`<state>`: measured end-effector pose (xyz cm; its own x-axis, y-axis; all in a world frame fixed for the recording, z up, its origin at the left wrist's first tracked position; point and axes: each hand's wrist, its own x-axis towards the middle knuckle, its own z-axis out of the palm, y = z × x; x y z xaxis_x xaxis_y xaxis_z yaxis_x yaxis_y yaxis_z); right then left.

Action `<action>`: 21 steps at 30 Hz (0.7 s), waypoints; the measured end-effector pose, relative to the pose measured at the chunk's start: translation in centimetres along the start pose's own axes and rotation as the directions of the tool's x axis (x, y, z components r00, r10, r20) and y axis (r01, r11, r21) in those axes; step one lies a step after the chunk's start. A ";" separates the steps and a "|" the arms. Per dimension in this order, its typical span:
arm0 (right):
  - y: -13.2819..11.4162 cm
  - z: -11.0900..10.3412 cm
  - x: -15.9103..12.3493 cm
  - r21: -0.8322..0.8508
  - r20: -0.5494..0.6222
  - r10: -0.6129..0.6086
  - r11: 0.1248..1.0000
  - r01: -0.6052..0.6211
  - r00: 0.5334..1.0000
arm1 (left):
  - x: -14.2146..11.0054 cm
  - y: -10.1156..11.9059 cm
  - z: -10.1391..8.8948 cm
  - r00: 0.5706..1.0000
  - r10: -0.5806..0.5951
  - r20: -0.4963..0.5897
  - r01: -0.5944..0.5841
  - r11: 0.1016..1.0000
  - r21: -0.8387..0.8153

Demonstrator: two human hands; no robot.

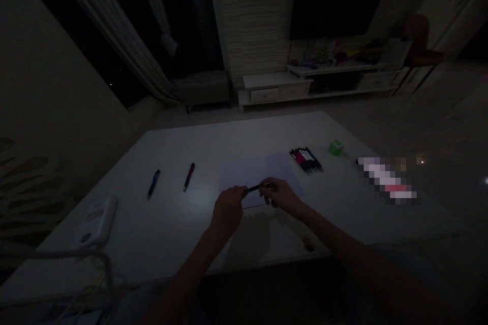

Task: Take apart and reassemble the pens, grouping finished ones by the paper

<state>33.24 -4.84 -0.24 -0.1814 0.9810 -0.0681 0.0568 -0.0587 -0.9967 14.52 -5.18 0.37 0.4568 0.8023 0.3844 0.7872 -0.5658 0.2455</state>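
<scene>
Between my two hands a dark pen (253,189) is held level over a sheet of paper (244,167). The fingers of my left hand (229,204) close round its left end. My right hand (280,194) pinches the other end with the fingertips. To the right of the paper lies a row of several pens (306,160) side by side, some red, white and green. A purple-and-black pen (189,176) rests on the table left of my left hand, and a blue-and-black pen (153,184) is farther left. The room is dim, so fine details of the held pen are unclear.
A small green box (336,148) stands on the white table (213,137) at the right, with a blurred-out object (387,177) near the right edge. A white device (97,221) sits at the left, by a grey cable (57,254). A small dark item (308,245) lies near the front edge.
</scene>
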 end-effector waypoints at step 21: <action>-0.6 -0.8 -0.1 -0.090 0.072 -0.022 0.996 0.029 0.997 | -0.3 0.1 0.5 0.999 0.033 0.012 -0.034 0.999 0.028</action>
<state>33.96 -4.75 0.36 -0.2533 0.9662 -0.0490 0.1393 -0.0137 -0.9902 14.67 -5.45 -0.13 0.4880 0.7852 0.3812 0.7827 -0.5870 0.2071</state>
